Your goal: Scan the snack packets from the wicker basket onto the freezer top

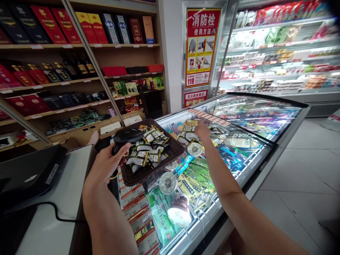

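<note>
Bare forearms [108, 216] come in from the bottom of the view, on either side of the freezer's near corner. Curled around the handle of a black scanner [129, 135], the left hand [113, 161] has its thumb on top; whether its hidden fingers also bear the basket I cannot tell. Just beside it, over the edge of the freezer [279, 144], is a dark brown basket [175, 145] heaped with small black, white and gold packets [148, 156], some overlapping its near wall. More packets [188, 134] of the same look lie in a loose pile across the glass, with the right hand [203, 131] at the pile's far side; its fingers are bent and turned away, so I cannot tell if they hold anything. Handling that loose pile seems the step in hand, and the next move seems to call for a light pinch on single packets, with the basket kept steady. Beneath the glass, the freezer holds round cups [168, 183], a larger tub [180, 212] with a pale end, and green wrapped ices [195, 179] in rows.
</note>
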Demonstrator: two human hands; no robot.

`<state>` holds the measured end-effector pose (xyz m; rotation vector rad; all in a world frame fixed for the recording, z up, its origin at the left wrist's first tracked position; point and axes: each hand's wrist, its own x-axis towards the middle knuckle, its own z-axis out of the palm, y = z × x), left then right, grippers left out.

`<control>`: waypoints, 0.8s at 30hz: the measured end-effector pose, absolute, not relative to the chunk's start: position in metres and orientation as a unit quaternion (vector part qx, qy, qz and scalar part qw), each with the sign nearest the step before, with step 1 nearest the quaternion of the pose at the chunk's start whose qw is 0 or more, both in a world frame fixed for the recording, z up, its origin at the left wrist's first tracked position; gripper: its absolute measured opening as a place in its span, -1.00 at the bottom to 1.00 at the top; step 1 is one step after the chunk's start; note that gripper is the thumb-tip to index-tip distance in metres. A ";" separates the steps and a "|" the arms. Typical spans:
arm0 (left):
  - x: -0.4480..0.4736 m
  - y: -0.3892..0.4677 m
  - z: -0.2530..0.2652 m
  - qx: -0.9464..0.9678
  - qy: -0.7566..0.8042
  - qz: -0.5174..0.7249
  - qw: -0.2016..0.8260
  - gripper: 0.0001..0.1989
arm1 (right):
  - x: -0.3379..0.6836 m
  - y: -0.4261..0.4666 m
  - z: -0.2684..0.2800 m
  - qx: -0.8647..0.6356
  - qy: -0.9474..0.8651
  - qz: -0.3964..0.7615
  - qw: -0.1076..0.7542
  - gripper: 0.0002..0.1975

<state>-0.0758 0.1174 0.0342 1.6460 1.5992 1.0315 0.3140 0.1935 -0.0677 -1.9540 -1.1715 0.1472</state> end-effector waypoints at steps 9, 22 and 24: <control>-0.078 0.102 0.042 0.606 0.607 0.404 0.317 -0.47 | 0.220 0.206 -0.082 -0.662 -0.667 0.045 0.338 -0.66; -0.078 0.109 0.033 0.644 0.579 0.390 0.315 -0.45 | 0.190 0.215 -0.112 -0.461 -0.796 0.028 0.391 -0.77; -0.077 0.108 0.035 0.641 0.581 0.389 0.317 -0.44 | 0.188 0.213 -0.110 -0.456 -0.792 0.012 0.405 -0.80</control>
